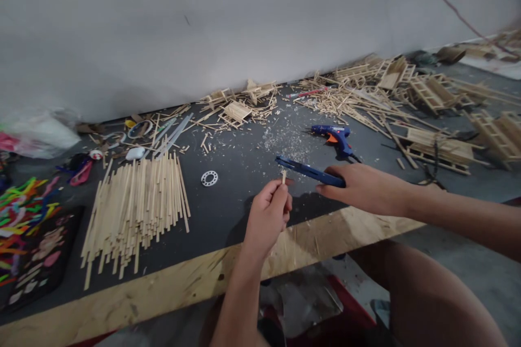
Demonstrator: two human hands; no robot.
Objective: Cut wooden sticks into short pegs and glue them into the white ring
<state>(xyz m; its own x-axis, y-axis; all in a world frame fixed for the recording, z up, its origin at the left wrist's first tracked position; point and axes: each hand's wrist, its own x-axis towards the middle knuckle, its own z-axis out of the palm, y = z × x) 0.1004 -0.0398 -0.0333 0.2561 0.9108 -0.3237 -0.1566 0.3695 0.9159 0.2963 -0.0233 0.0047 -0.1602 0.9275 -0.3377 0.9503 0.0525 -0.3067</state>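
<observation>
My left hand [269, 209] is closed around a thin wooden stick [284, 177], whose short upper end sticks up past the thumb. In my right hand [362, 187] is a long, narrow blue tool [307, 169] that looks like a utility knife. Its far end lies just above the stick's tip; I cannot tell whether they touch. Behind it, a blue glue gun [336, 135] with an orange trigger lies on its side amid small wood scraps. Left of my left hand, a white ring with holes [209, 178] lies on the dark tabletop [228, 211].
A thick pile of wooden sticks [136, 206] lies on the left, beside a dark patterned case [44, 260] and colourful pipe cleaners [24, 217]. Small wooden models [238, 111] and loose sticks line the wall; more stick frames [433, 92] crowd the right. A pale wooden edge [183, 293] borders the table's front.
</observation>
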